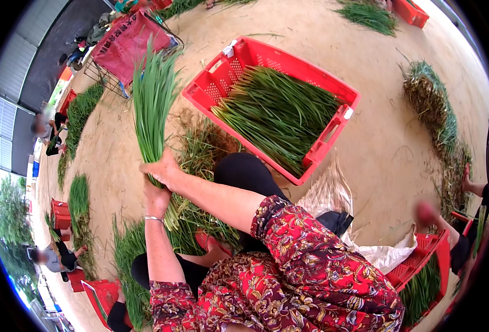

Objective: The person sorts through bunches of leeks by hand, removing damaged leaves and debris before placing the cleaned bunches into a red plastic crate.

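Observation:
A bunch of long, flat green chives (155,105) stands nearly upright in front of me, leaf tips pointing away. Around its lower part my right hand (164,169) is closed. Just below, my left hand (157,198), with a bracelet at the wrist, is also closed on the bunch; pale stem ends show beneath it. To the right of the bunch sits a red plastic crate (297,54), with chives (283,110) laid lengthwise in it. Loose chives and dry trimmings (200,157) lie on the ground between my hands and the crate.
More loose chives (128,249) lie by my left leg. A pale woven sack (333,191) spreads at my right, near another red crate (416,257) holding chives. A red cloth-covered folding frame (128,47) stands at far left. Other people sit with heaps and crates around the floor.

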`<state>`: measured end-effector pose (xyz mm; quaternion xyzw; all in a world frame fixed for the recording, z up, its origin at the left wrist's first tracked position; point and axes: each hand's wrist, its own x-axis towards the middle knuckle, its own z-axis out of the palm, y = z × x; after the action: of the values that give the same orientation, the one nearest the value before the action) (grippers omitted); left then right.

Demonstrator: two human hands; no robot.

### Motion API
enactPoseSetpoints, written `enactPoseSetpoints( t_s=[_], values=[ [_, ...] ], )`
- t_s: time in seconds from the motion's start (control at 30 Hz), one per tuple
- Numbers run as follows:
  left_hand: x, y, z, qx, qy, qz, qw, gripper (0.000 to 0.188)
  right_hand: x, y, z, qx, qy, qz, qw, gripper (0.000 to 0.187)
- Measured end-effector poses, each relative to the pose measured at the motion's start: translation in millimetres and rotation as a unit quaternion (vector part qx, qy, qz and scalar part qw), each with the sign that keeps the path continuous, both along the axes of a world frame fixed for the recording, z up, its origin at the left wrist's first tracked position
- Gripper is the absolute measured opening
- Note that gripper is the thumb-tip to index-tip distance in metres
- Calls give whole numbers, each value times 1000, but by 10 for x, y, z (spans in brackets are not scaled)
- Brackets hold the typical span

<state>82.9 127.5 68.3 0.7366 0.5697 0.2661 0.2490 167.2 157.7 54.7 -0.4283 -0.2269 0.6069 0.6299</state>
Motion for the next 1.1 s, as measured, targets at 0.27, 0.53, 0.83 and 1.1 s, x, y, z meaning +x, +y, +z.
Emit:
enactPoseSetpoints(
  t_s=[0.27,0.53,0.83,1.1],
  values=[
    [487,-20,857,-80,-93,-140,983,114,771,171,520,114,152,1,982,49],
    [190,-94,729,-207,-243,-148,936,105,2706,208,726,55,-25,48,997,57],
    [-1405,-425,68,-302,-127,50,943,68,3421,76,-583,-53,-582,12,811,76],
    [-2166,-438,67,-213,-112,112,964,64,2864,-237,-1878,-121,-635,89,758,73]
  ],
)
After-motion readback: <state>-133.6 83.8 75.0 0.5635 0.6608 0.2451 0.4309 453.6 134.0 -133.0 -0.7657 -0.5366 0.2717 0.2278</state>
